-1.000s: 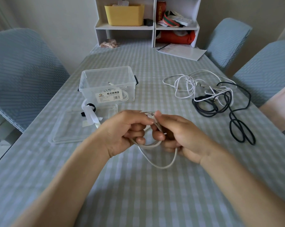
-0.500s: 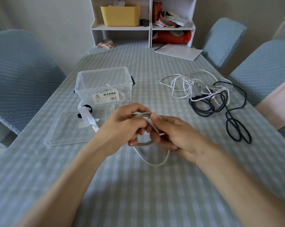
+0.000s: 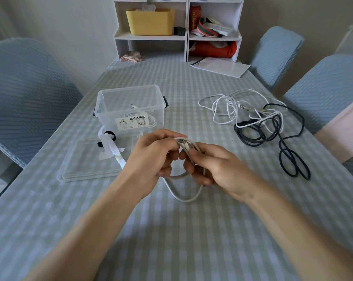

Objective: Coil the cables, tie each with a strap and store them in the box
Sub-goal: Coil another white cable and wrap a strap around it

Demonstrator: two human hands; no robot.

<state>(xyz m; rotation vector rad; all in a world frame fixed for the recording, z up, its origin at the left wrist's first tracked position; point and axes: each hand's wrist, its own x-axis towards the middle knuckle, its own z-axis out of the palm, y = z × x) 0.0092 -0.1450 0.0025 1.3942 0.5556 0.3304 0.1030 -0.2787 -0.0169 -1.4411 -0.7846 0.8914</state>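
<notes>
A white cable [image 3: 186,175], gathered into a small coil, sits between the two hands just above the middle of the counter [image 3: 171,230]. The left hand [image 3: 151,159] has its grip curled round the coil's left side, thumb on top and fingers tucked beneath. The right hand [image 3: 216,169] pinches the bundled strands at the top of the coil between thumb and forefinger, the other fingers curled round the right side. One loop of the cable hangs below both hands, close over the checked cloth; whether it touches cannot be told.

Just beyond the left hand stands a clear plastic box [image 3: 131,110], open, with a printed label on its near wall and a white cable lying inside. Its flat clear lid [image 3: 90,161] lies on the counter in front of it, to the left of the hands. On the lid's far edge rest white straps [image 3: 111,148] and a black strap [image 3: 109,134] in a small ring.

To the right, well apart from the hands, a tangle of loose white cables [image 3: 232,110] overlaps a black cable [image 3: 273,136], which trails toward the near right edge in long loops.

At the counter's far end stands a white shelf unit [image 3: 186,37] holding a yellow bin [image 3: 150,22]. A sheet of paper [image 3: 222,66] lies before it. Blue-covered chairs [image 3: 27,98] flank the counter.
</notes>
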